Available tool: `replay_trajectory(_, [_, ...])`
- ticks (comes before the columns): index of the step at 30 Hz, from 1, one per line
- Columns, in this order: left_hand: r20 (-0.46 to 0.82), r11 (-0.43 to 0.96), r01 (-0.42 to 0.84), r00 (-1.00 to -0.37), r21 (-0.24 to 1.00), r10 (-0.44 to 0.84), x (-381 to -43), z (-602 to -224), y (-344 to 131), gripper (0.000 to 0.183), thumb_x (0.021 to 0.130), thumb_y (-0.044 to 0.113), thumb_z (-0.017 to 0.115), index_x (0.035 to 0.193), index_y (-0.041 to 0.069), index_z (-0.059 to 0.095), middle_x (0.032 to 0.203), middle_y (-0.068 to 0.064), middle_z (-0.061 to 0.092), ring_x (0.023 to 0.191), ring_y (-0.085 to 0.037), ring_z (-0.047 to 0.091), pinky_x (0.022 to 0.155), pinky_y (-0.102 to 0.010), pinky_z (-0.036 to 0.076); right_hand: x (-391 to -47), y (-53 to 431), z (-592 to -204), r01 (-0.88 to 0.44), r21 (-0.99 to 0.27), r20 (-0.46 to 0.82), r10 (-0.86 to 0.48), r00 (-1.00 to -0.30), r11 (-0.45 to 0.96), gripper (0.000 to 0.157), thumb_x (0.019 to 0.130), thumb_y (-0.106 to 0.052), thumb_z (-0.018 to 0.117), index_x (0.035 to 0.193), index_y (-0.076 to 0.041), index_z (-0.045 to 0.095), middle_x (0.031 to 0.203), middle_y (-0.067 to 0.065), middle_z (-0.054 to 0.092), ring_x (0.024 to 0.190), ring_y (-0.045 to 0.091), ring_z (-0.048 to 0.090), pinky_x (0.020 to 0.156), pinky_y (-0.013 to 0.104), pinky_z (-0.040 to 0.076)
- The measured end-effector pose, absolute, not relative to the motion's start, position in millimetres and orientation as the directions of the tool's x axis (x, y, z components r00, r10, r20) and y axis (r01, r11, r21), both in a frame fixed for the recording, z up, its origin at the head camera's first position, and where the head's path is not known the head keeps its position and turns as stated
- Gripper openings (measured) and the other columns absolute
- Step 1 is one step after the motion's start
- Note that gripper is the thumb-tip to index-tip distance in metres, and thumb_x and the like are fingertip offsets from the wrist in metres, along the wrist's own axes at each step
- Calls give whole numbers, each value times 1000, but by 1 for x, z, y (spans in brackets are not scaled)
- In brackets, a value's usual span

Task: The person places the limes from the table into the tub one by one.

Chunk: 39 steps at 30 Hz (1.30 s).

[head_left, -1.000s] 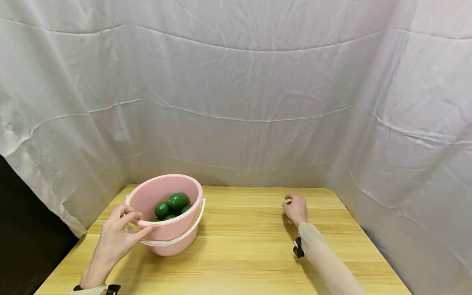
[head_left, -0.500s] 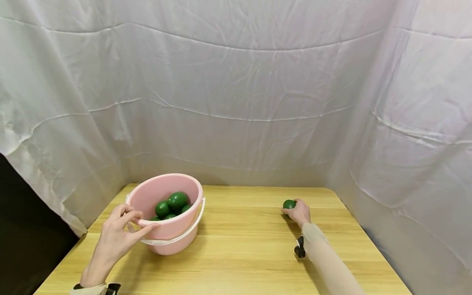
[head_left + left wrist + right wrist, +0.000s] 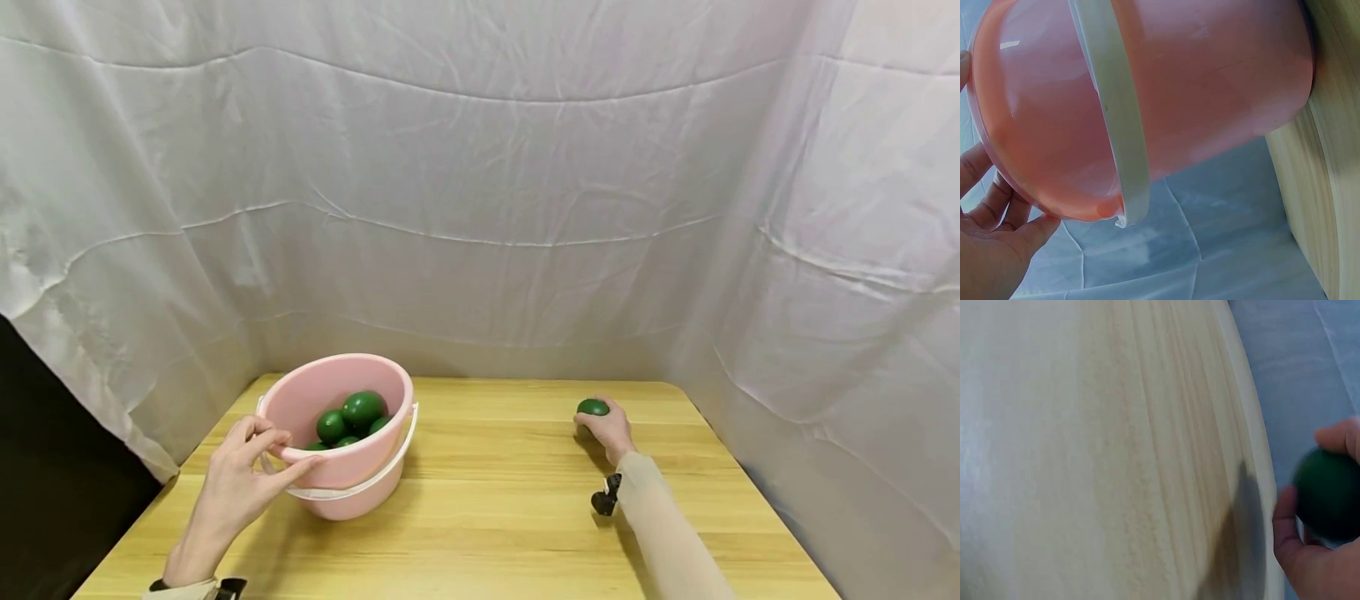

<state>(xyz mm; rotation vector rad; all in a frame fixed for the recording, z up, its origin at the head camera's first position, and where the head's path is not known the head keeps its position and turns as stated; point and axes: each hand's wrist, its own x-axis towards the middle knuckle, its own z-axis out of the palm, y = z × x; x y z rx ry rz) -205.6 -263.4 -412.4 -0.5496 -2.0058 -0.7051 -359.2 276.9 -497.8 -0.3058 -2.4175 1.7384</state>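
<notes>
A pink bucket stands at the left of the table, its mouth leaning toward me. Inside it lie several smooth dark green avocados, some half hidden by the near wall. My left hand pinches the near left part of its rim between thumb and fingers; the left wrist view shows the fingers along the rim. Over at the far right, my right hand holds one green avocado, thumb and fingers curled round its sides. The right wrist view shows that avocado between thumb and fingers.
The bucket's white handle hangs down over its front. Under everything is a light wooden table, with a rounded far right corner. Pale grey curtains enclose the back and sides, and a dark panel stands at the left.
My right hand has turned about the avocado, which was mostly hidden by the hand and now shows on top. The left hand and the bucket have stayed in place.
</notes>
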Motion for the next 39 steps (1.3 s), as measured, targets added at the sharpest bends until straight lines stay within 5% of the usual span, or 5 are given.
replay_trajectory(14, [865, 733, 622, -493, 274, 95, -205, -412, -262, 38, 50, 10, 96, 77, 11, 69, 91, 0, 54, 68, 5, 43, 55, -7, 39, -364, 249, -475, -29, -997, 43, 208, -977, 69, 56, 85, -5, 72, 136, -4, 47, 132, 24, 42, 99, 29, 64, 99, 51, 50])
replay_trajectory(19, [868, 736, 622, -487, 268, 95, -206, -412, -263, 39, 49, 10, 96, 77, 10, 69, 90, 0, 54, 68, 4, 42, 54, -9, 38, -364, 231, -463, -48, -999, 50, 173, -984, 15, 55, 85, -8, 74, 134, -5, 49, 132, 22, 42, 85, 20, 70, 92, 41, 55])
replay_trajectory(27, [871, 728, 629, -482, 271, 92, -206, -413, -263, 40, 48, 9, 96, 77, 10, 69, 90, -1, 54, 70, 5, 41, 54, -8, 38, -370, 196, -449, -75, -997, 71, 148, -986, -19, 53, 83, -2, 74, 131, -4, 51, 130, 22, 43, 109, 34, 57, 85, 35, 58])
replay_trajectory(39, [868, 735, 619, -489, 277, 84, -206, -413, -263, 40, 47, 10, 97, 77, 9, 69, 90, -1, 54, 69, 6, 41, 54, -8, 39, -365, 140, -424, -114, -992, 113, 18, -993, -46, 50, 81, 1, 76, 126, -6, 56, 126, 20, 48, 110, 34, 56, 85, 37, 58])
